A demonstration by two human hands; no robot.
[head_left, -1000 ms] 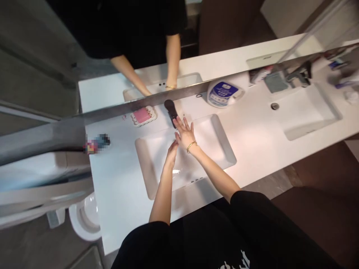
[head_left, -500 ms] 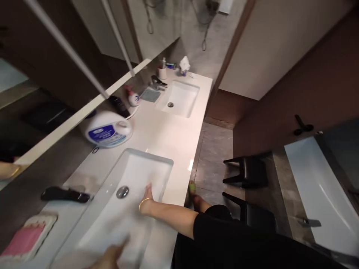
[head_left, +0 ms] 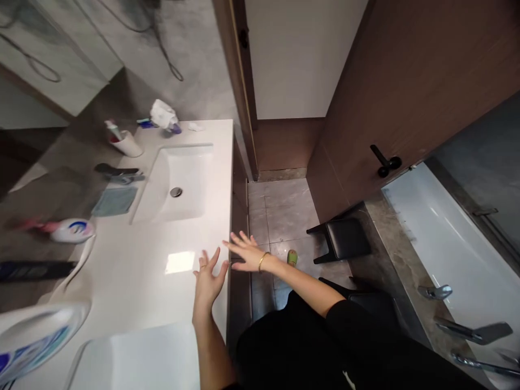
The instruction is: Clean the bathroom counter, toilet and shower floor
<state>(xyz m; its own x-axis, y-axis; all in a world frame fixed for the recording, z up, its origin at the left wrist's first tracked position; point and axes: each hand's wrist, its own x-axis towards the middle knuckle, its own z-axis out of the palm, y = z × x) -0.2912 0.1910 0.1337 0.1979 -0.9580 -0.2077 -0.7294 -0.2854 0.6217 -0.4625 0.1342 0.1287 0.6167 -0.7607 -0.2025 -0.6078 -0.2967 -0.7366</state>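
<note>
My left hand is above the white countertop near its front edge, fingers spread and nothing in them. Beside it, my right hand, with a gold bracelet at the wrist, hovers past the counter edge over the floor. Its fingers are also stretched apart and hold nothing. The two hands are close together without visible contact. Below and left of them lies the near sink, partly cut off by the frame. Farther along the counter is the second sink.
A detergent jug, a pump bottle, a grey-blue cloth, a faucet and a toothbrush cup line the wall side. Right are a black stool, a brown door and a bathtub.
Both hands have come up out of the near sink to the counter's front edge, staying open. My view has turned right, toward the far sink and door.
</note>
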